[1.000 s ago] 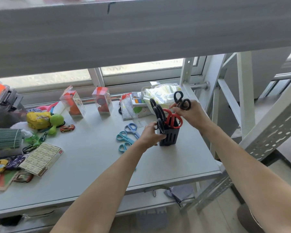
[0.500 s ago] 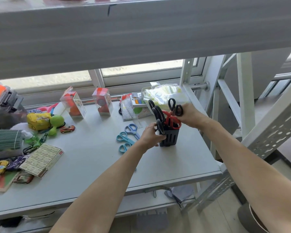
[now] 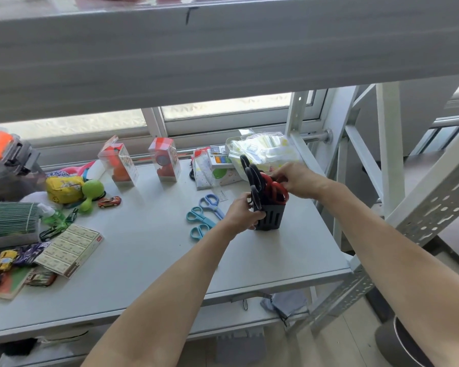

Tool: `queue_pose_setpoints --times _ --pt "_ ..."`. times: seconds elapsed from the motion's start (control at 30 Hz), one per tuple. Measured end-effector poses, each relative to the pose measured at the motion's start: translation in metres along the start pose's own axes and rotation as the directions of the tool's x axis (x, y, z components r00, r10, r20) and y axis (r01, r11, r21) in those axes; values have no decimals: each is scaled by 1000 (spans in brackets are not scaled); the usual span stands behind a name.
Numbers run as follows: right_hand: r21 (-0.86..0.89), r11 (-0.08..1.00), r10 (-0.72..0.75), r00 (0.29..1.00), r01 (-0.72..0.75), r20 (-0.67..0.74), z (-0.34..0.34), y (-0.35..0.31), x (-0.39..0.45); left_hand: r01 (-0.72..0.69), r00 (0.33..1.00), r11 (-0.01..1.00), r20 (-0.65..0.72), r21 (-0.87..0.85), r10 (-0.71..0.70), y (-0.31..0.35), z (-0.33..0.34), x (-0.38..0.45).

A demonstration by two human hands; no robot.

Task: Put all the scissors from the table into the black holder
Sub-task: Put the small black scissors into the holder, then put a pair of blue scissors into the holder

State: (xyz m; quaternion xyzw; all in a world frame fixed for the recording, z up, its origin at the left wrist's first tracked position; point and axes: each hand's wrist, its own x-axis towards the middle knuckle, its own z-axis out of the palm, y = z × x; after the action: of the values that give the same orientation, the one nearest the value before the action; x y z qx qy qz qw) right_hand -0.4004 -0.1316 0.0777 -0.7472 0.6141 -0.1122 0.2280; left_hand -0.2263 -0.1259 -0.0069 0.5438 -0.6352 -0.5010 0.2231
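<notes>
The black holder (image 3: 269, 221) stands on the grey table (image 3: 149, 250) right of the middle, and my left hand (image 3: 243, 213) grips its left side. Black-handled scissors (image 3: 252, 176) and red-handled scissors (image 3: 277, 193) stick up out of it. My right hand (image 3: 298, 181) is down at the holder's top. Its fingers are curled over a pair of black scissors that they mostly hide. Three blue and teal scissors lie flat left of the holder: one blue (image 3: 211, 203), two teal (image 3: 199, 217) (image 3: 199, 231).
Two clear toy boxes (image 3: 164, 160) and a plastic bag (image 3: 263, 152) stand at the back. A stapler-box pack (image 3: 70, 249), toy cars (image 3: 109, 202), a green toy (image 3: 90, 192) and a yellow pouch (image 3: 64, 189) crowd the left. White rack posts (image 3: 387, 154) rise on the right.
My right hand has lowered the black scissors from above the holder down into its top. My left hand has stayed on the holder.
</notes>
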Motion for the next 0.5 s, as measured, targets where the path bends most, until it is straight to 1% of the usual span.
queue_pose_setpoints --times 0.07,0.13,0.23,0.3,0.37,0.43,0.5 --pt "25 999 29 997 -27 -77 1 0 -2 4 1000 1000 -8 -12 -4 0 1 -1" --pt "90 995 58 985 -44 -162 2 -1 -5 1 1000 1000 -17 -24 -1 -1 3 -3" --pt "196 981 67 934 4 -352 4 -8 -11 -8 999 1000 -37 -25 7 -2 5 -4" --pt "211 975 47 859 72 -510 4 -19 -16 -7 999 1000 -43 -26 6 -3 5 -6" --pt "220 966 39 762 137 -647 3 -35 -24 1 1000 1000 -23 -24 -2 -5 -1 -7" --pt "238 951 40 681 199 -731 2 -53 -37 -13 1000 1000 -19 -6 13 -10 -15 -9" --pt "270 923 36 638 273 -769 6 -72 -54 -37 994 999 -103 5 38 -20 -37 -12"
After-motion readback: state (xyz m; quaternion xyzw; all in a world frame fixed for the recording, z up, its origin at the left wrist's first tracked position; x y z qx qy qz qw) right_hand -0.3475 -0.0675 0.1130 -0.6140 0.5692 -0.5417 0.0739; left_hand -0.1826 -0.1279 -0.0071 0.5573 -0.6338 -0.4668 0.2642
